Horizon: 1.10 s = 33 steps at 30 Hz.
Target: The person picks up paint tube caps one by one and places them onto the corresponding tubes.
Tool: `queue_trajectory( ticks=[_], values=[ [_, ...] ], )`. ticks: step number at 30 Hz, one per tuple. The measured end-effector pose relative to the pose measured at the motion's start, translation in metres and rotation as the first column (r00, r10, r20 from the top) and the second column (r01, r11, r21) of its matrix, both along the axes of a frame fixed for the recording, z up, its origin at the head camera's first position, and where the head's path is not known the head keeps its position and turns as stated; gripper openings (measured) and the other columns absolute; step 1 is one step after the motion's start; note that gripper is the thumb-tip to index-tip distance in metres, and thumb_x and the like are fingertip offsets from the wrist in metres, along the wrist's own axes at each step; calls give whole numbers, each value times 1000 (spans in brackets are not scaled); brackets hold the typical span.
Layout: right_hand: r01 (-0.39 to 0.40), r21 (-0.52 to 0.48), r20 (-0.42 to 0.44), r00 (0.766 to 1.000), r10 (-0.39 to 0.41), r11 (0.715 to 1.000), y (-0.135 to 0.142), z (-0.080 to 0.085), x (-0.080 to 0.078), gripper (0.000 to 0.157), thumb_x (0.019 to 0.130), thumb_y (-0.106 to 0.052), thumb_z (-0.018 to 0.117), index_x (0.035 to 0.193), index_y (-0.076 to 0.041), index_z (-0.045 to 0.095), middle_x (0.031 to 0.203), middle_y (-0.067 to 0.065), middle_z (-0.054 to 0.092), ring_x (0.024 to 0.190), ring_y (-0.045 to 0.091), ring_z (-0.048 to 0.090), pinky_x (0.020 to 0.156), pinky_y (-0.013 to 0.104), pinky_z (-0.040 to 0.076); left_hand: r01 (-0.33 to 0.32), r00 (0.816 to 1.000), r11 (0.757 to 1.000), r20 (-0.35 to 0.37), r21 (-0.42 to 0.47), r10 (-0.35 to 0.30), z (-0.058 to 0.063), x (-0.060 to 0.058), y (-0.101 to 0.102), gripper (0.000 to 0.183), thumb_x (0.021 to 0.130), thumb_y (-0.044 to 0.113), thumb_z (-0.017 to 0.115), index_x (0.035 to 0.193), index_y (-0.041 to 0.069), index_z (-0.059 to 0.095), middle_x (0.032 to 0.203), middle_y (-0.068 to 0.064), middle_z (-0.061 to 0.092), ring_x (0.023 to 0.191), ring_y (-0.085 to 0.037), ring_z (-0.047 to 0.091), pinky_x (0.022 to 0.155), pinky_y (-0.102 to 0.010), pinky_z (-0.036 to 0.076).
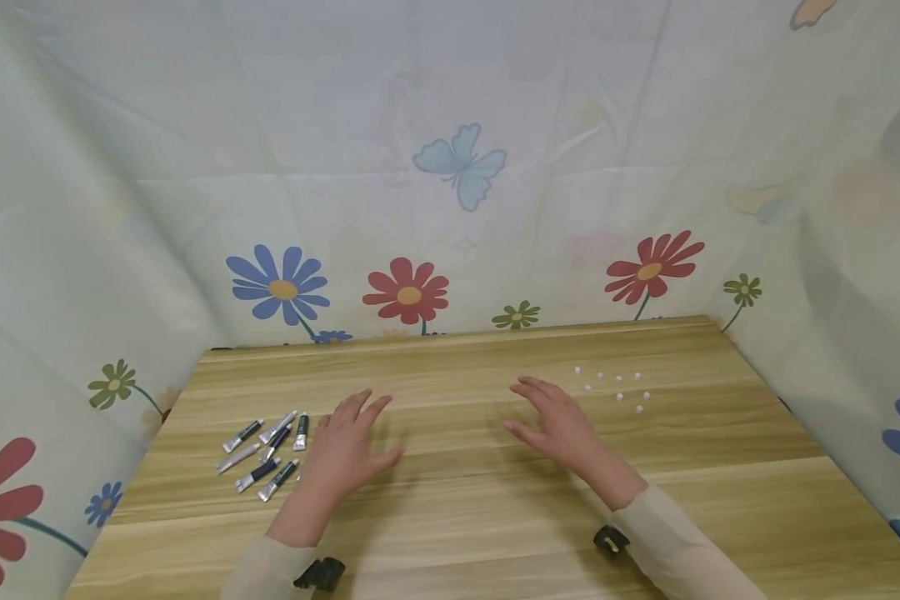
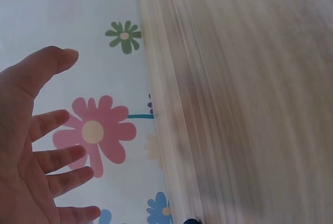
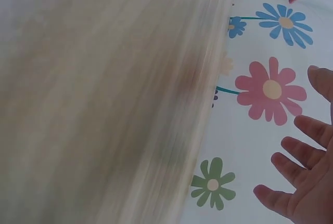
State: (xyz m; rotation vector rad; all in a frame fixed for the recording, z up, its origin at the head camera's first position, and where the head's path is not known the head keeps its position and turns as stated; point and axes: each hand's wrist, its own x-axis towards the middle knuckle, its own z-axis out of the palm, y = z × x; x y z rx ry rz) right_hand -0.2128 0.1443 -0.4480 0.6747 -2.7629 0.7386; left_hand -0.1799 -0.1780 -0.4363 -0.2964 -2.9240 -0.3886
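Note:
Above the table, my left hand point(image 1: 345, 450) is held with its fingers spread and slightly bent, nothing in it. Just left of it lies a loose group of small paint tubes point(image 1: 276, 446), silver with dark labels, several in all. My right hand point(image 1: 562, 425) hovers on the other side of the middle, palm turned inward, fingers apart and bare. Beyond its fingers, to the right, several tiny white pellets point(image 1: 619, 397) are scattered on the wood. In the left wrist view the left palm point(image 2: 31, 177) and spread fingers show; the right wrist view shows the right palm point(image 3: 317, 187) likewise.
The wood-grain table point(image 1: 450, 517) ends at the back against a white cloth point(image 1: 330, 208) printed with flowers and a butterfly. The cloth also hangs along both sides. Each wrist wears a dark strapped device, the left one point(image 1: 320, 574) and the right one point(image 1: 611, 541).

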Motion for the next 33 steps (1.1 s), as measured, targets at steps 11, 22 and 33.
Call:
queue_trajectory(
  ticks=[11, 22, 33],
  values=[
    [20, -87, 32, 999, -17, 996, 13, -4, 5, 44, 95, -23, 73, 132, 0, 64, 141, 23, 61, 132, 44, 57, 111, 60, 46, 15, 998, 999, -55, 40, -13, 0, 9, -13, 66, 84, 38, 83, 139, 8, 61, 137, -22, 64, 123, -43, 64, 103, -59, 52],
    [22, -157, 0, 1000, -23, 987, 31, -8, 8, 34, 93, -16, 75, 121, 1, 68, 126, 21, 69, 117, 40, 66, 102, 57, 53, -45, 999, 998, 11, 54, 45, 11, 27, -34, 52, 90, 33, 77, 134, 8, 65, 136, -19, 67, 122, -43, 65, 101, -58, 53],
    [78, -159, 62, 996, -69, 984, 51, -10, 13, 34, 95, -15, 73, 123, 3, 67, 127, 23, 68, 113, 40, 66, 97, 58, 54, -37, 998, 994, -38, 100, 41, 7, 38, -59, 42, 88, 25, 80, 124, 5, 70, 119, -19, 74, 110, -40, 70, 89, -56, 58]
  ],
)
